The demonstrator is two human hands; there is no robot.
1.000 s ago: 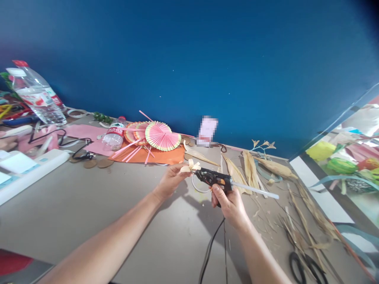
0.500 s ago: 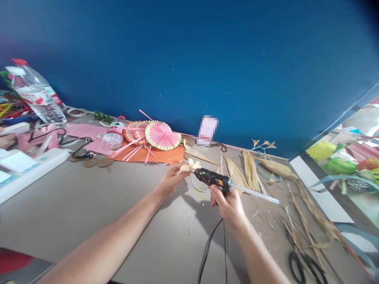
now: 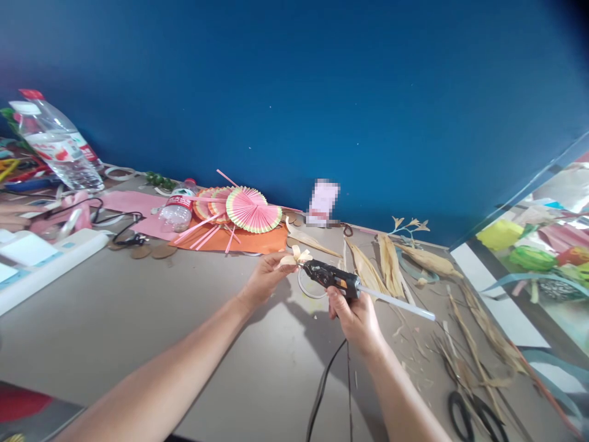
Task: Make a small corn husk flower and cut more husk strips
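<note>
My left hand (image 3: 264, 279) is closed in a pinch on a small pale husk flower (image 3: 297, 256), held above the grey table (image 3: 138, 319). My right hand (image 3: 354, 319) is wrapped round the grip of a black glue gun (image 3: 334, 278). The gun's nozzle points left and touches the flower. A clear glue stick (image 3: 398, 302) juts from the gun's back toward the right, and its black cord (image 3: 322, 387) trails down toward me.
Dried corn husks (image 3: 389, 267) and strips lie to the right, with black scissors (image 3: 472, 414) at the lower right. Pink paper fans (image 3: 251, 210) on orange paper, plastic bottles (image 3: 57, 144), cables and a white power strip (image 3: 50, 261) sit at the left. A blue wall stands behind.
Both hands with the flower and glue gun have stayed almost still. The view has shifted slightly.
</note>
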